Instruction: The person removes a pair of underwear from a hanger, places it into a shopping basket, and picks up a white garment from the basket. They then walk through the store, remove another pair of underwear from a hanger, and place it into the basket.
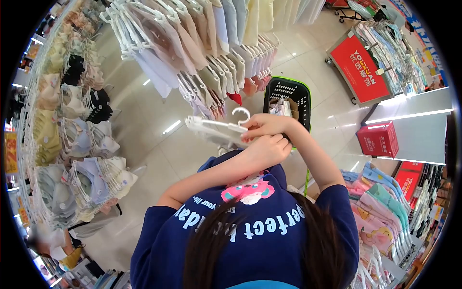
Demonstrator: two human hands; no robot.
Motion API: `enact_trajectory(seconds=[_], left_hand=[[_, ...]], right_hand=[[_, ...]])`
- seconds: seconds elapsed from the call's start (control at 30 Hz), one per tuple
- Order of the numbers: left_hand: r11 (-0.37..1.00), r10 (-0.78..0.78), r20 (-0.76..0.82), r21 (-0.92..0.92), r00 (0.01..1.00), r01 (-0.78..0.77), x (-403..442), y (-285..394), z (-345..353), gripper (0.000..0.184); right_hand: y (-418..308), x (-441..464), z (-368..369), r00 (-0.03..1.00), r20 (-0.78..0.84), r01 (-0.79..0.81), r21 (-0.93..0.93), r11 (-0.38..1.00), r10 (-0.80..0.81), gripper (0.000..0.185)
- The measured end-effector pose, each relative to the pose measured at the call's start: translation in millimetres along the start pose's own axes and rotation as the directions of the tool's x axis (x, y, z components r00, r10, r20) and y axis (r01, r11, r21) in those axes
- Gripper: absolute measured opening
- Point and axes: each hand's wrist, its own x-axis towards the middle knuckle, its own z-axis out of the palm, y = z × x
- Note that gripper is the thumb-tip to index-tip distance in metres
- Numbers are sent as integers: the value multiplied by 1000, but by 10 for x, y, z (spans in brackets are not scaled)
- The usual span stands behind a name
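Observation:
My right hand is closed on a white plastic clothes hanger, its hook pointing away from me and its bar reaching left. The hanger is slightly blurred, and I cannot tell whether there is more than one. My left hand is curled into a fist just below my right hand, with the forearms close together. A small dark piece shows beside its knuckles; what the fingers hold is hidden. Beyond my hands a black shopping basket with a green rim stands on the floor, with some packaged items inside.
Ahead hangs a rack of pale garments on white hangers. Bras fill the display along the left. Children's clothes hang at lower right. A red-signed bin and a red box stand to the right on tiled floor.

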Motion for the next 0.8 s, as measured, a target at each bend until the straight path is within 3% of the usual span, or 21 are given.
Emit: enact_trajectory(seconds=[0.03, 0.1, 0.17, 0.23, 0.3, 0.37, 0.43, 0.5, 0.57, 0.6, 0.63, 0.67, 0.73, 0.8], left_hand=[[1000, -16, -42, 16, 999, 17, 18, 16, -63, 25], [998, 26, -157, 54, 987, -17, 55, 32, -323, 28], [991, 60, -296, 134, 953, -21, -39, 1, -482, 30], [969, 95, -451, 246, 887, 21, -291, -63, -556, 30], [958, 21, -615, 237, 788, 160, -573, -259, -589, 49], [921, -128, -791, 129, 599, 367, -727, -420, -690, 66], [869, -285, -819, -2, 498, 495, -653, -555, -949, 67], [835, -548, -772, -486, 323, 258, -654, -808, -933, 62], [516, -809, -506, -855, 300, -49, -698, -1045, -873, 66], [250, -872, -302, -952, 387, -179, -718, -1128, -855, 71], [-49, -888, -82, -962, 453, -269, -729, -1203, -846, 77], [-294, -847, 93, -902, 523, -317, -688, -1259, -810, 77], [-498, -752, 197, -795, 628, -347, -454, -1246, -686, 77], [-559, -694, 193, -751, 694, -350, -227, -1118, -586, 76]], right_hand=[[-86, -33, -25, 998, -55, 39, -31, 999, -40, 26], [-343, -202, -158, 990, -138, -52, -96, 994, 38, 24], [-655, -375, -252, 962, -238, 93, -183, 979, -136, 24], [-896, -584, -396, 961, -240, 56, -317, 947, -137, 24], [-1220, -758, -417, 948, -281, 54, -314, 948, -147, 24], [-1593, -945, -397, 932, -333, -2, -405, 914, -145, 24], [-1834, -1061, -411, 920, -308, 56, -509, 859, -242, 24], [-2070, -1151, -407, 908, -291, 83, -581, 810, -302, 24], [-2275, -1215, -387, 899, -290, 82, -623, 778, -327, 24], [-2318, -1220, -424, 888, -271, 118, -646, 754, -371, 24], [-2417, -1243, -336, 855, -433, -12, -567, 823, -286, 25], [-2593, -1276, -437, 924, -320, 0, -549, 836, -211, 23], [-2758, -1263, -495, 951, -278, -24, -499, 866, -134, 25], [-2797, -1235, -396, 892, -436, -84, -428, 900, -124, 25]])
